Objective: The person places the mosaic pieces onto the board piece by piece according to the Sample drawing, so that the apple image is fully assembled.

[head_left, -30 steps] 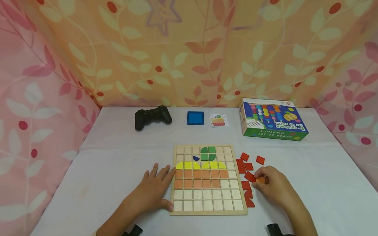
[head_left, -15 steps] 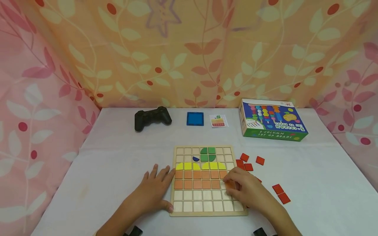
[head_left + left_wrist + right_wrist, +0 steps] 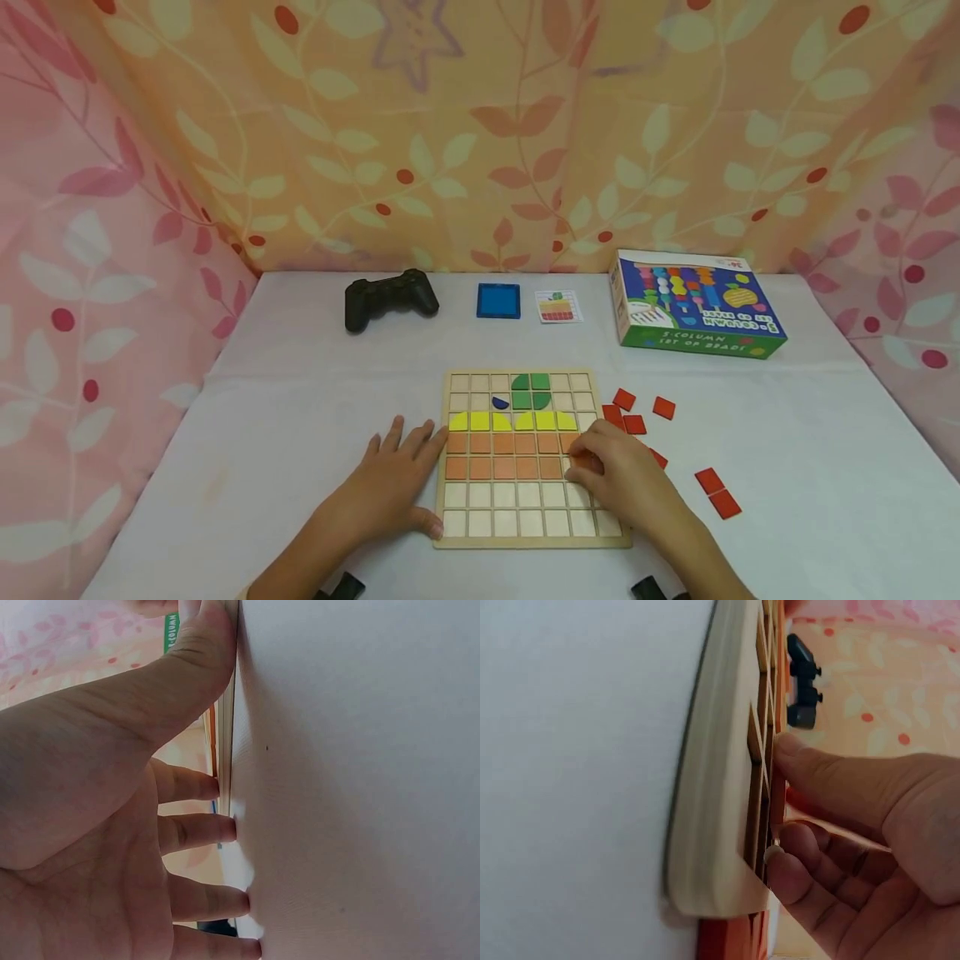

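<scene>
A wooden grid board [image 3: 532, 542] lies on the white cloth. Two rows of orange tiles [image 3: 502, 468] fill much of its middle, below a row of yellow pieces [image 3: 480, 421]. Green pieces [image 3: 531, 392] and a blue half-round piece [image 3: 500, 403] sit near its top. My left hand [image 3: 386, 492] is spread flat at the board's left edge, thumb and index finger against the frame. My right hand [image 3: 630, 479] reaches over the right side. Between its thumb and fingers it pinches an orange tile [image 3: 778, 799], low over the cells and mostly hidden from the head view.
Several red tiles [image 3: 634, 425] lie right of the board, some behind my right hand; two more red tiles [image 3: 717, 492] lie farther right. Along the back stand a black game controller [image 3: 392, 300], a blue tray [image 3: 498, 301], a pattern card [image 3: 558, 307] and a toy box [image 3: 697, 304].
My right hand has moved left from the red tiles onto the board with the orange tile, then slightly up. Two red tiles it covered now show. My left hand stays put.
</scene>
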